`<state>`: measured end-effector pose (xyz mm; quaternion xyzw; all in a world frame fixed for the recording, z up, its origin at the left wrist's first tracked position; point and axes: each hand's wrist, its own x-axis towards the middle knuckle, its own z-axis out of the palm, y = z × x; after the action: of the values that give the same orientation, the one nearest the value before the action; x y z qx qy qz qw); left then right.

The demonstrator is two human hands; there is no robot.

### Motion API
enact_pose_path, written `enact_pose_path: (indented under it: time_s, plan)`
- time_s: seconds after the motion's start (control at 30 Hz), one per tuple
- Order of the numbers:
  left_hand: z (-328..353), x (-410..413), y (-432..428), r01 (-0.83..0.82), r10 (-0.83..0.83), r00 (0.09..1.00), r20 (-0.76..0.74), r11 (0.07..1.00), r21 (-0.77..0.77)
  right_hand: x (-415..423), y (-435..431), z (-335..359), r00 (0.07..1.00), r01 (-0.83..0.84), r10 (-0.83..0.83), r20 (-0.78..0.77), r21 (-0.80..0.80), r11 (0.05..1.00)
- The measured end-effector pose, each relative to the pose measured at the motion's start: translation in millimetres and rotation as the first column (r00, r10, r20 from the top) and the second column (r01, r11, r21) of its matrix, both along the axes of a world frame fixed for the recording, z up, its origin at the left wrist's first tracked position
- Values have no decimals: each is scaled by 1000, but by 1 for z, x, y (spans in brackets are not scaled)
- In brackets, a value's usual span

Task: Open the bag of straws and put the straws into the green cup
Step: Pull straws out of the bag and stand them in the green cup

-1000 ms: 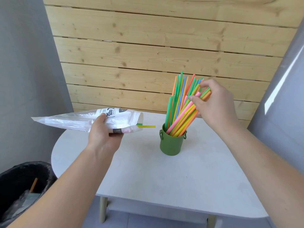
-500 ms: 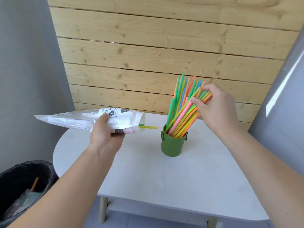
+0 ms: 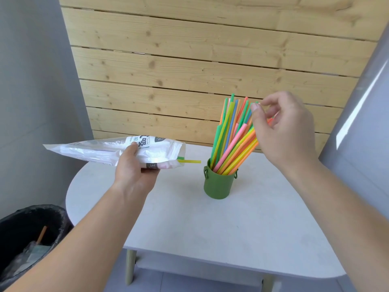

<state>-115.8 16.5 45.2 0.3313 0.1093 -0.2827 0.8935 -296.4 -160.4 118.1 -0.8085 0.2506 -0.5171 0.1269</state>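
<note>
A green cup stands on the white table with several coloured straws fanned out in it, leaning right. My right hand hovers at the straws' upper ends, thumb and fingers loosened and apart, with the rightmost straw tips resting against the fingers. Left of the cup, my left hand holds the white straw bag level above the table. The bag's open mouth faces the cup, and a yellow straw and a green one poke out of it.
A black bin with a liner and rubbish stands on the floor at the lower left. A wooden plank wall rises behind the table, with grey walls on both sides. The table's front edge is near me.
My right hand has loosened its grip on the bundle of straws in the cup, and its fingers have spread. The bag in my left hand has stayed put.
</note>
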Motion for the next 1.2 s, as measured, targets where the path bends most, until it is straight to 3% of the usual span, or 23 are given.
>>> enact_pose_path:
  time_s: [0.1, 0.17, 0.23, 0.3, 0.4, 0.47, 0.6, 0.8, 1.2]
  plan:
    - [1, 0, 1, 11, -11, 1000, 17, 1000, -22, 5, 19, -9, 987, -144, 155, -48, 181, 973]
    - [3, -1, 1, 28, -25, 998, 65, 999, -44, 14, 35, -21, 960, -186, 261, -104, 462, 867]
    - [7, -3, 0, 42, -33, 991, 127, 997, -69, 24, 47, -39, 928, -137, 355, -115, 780, 610]
    - [12, -7, -2, 65, -48, 977, 208, 995, -75, 31, 56, -53, 920, -87, 390, -44, 946, 311]
    - [17, -13, -5, 91, -71, 952, 299, 994, -54, 38, 62, -63, 926, -157, 342, 159, 987, -32]
    - [18, -17, -6, 91, -78, 939, 335, 996, -22, 42, 66, -64, 925, -208, 294, 241, 968, -140]
    - [19, -22, -9, 85, -83, 908, 410, 996, 13, 49, 69, -71, 919, -281, 207, 336, 925, -254]
    - [22, -28, -8, 60, -88, 865, 494, 996, 71, 51, 67, -79, 899, -348, 149, 413, 877, -331]
    - [28, -29, -6, 124, -114, 776, 620, 992, 27, 50, 64, -83, 900, -333, 189, 393, 899, -286]
